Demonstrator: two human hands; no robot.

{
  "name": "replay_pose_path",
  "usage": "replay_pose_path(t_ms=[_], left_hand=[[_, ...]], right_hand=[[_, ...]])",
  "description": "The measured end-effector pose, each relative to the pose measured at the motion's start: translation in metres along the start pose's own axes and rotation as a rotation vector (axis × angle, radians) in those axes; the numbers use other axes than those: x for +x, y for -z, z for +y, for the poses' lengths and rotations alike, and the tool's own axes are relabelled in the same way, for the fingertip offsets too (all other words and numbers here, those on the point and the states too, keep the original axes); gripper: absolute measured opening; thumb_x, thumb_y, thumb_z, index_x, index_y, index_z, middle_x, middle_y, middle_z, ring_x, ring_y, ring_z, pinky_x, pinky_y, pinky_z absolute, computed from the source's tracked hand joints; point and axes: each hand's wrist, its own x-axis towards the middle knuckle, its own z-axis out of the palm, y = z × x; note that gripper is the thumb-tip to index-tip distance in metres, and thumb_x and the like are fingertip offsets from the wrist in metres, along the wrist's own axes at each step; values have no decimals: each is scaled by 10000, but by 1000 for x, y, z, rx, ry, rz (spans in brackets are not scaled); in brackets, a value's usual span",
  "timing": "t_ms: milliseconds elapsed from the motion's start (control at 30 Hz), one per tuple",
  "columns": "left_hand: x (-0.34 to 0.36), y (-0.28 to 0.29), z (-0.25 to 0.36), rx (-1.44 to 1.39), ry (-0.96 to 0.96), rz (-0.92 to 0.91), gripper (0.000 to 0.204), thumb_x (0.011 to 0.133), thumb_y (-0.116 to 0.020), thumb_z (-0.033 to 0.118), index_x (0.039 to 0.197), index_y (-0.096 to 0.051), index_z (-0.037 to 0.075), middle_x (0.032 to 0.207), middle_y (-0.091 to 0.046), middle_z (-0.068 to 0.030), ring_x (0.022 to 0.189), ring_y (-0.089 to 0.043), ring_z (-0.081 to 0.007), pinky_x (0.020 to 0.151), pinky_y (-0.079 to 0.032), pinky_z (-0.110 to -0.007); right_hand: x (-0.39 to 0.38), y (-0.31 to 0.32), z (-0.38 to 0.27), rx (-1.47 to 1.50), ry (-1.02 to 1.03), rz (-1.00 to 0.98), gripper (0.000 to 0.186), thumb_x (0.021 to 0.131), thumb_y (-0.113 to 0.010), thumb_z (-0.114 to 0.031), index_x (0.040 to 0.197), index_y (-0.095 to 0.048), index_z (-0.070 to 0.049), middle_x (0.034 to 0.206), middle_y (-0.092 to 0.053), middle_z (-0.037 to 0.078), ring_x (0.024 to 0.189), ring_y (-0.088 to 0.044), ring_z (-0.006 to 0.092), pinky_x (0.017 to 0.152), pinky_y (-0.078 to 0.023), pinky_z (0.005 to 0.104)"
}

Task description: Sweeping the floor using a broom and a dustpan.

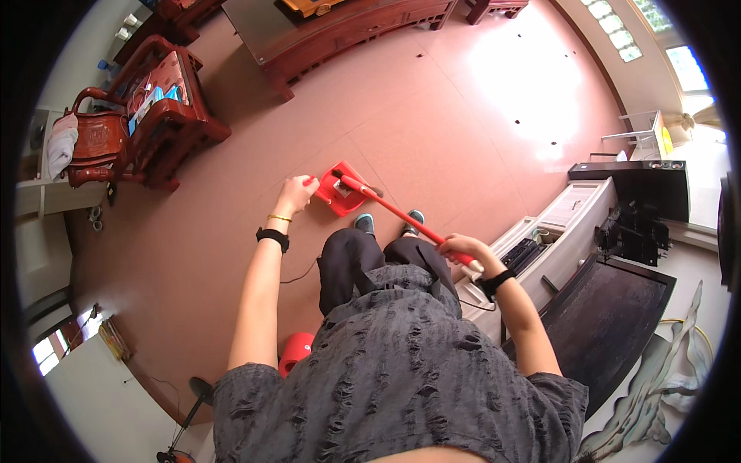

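My left hand is closed round the short handle of a red dustpan, which is low over or on the floor ahead of my feet; I cannot tell if it touches. A small greyish patch shows inside the pan. My right hand grips the upper end of a red broom handle by my right thigh. The handle slants forward and left, its lower end over the dustpan. Dark bristles show beside the pan, partly hidden by the handle.
Small dark bits are scattered over the pinkish floor. A carved wooden armchair stands at left, a dark wooden table at the far side. Along the right runs a pale low cabinet. A red cylinder is near my left side.
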Motion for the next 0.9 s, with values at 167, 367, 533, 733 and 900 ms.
replay_pose_path(t_ms=[167, 367, 533, 733, 900], left_hand=[[-2, 0, -11, -82, 51, 3, 337, 804, -528, 344, 821, -621, 21, 506, -556, -102, 421, -551, -171, 423, -447, -299], [3, 10, -17, -108, 33, -13, 366, 807, -544, 379, 784, -613, 21, 499, -550, -86, 425, -546, -145, 423, -450, -289], [-9, 10, -21, -194, 97, -41, 350, 801, -574, 359, 753, -603, 13, 511, -551, -74, 429, -530, -131, 422, -438, -277], [-10, 4, -19, -102, 111, 39, 321, 756, -607, 358, 818, -641, 45, 688, -612, -164, 632, -617, -278, 577, -473, -330], [-23, -6, -10, 112, 25, 141, 233, 737, -582, 315, 819, -653, 109, 725, -626, -130, 673, -616, -301, 600, -495, -363]], right_hand=[[-56, 8, -8, 220, 38, -119, 333, 735, -518, -62, 1053, -507, 35, 595, -459, -5, 461, -447, 74, 390, -395, 221], [-49, 0, -70, 36, 101, 4, 292, 744, -529, -75, 1018, -527, 23, 605, -464, 5, 467, -461, 88, 406, -415, 229], [-31, 24, -149, 67, 115, -77, 177, 779, -518, -80, 914, -511, 34, 585, -469, 10, 452, -455, 89, 406, -413, 225], [29, 20, -260, 357, 28, -312, 64, 817, -487, -51, 858, -444, -28, 563, -407, -34, 432, -391, 39, 379, -354, 167], [109, 47, -361, 702, -95, -679, 107, 821, -458, -33, 912, -418, 8, 593, -425, -18, 454, -428, 45, 388, -399, 155]])
